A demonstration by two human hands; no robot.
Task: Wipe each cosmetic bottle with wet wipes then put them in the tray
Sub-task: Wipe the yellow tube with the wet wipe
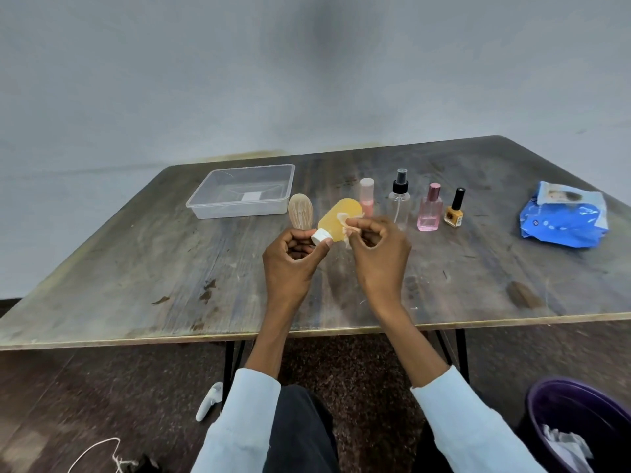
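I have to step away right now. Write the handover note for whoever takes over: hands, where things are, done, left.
Left hand grips the yellow translucent bottle by its white cap, held above the table.
Right hand pinches a crumpled wet wipe against the bottle's side.
Clear plastic tray, far left: no bottles in it.
Standing on the wooden table: beige oval bottle, pink roll-on bottle, clear spray bottle, pink perfume bottle, yellow nail polish bottle.
Blue wipes pack, far right.
Done: nothing trayed.
Left: finish the yellow bottle, tray it, then the other five.
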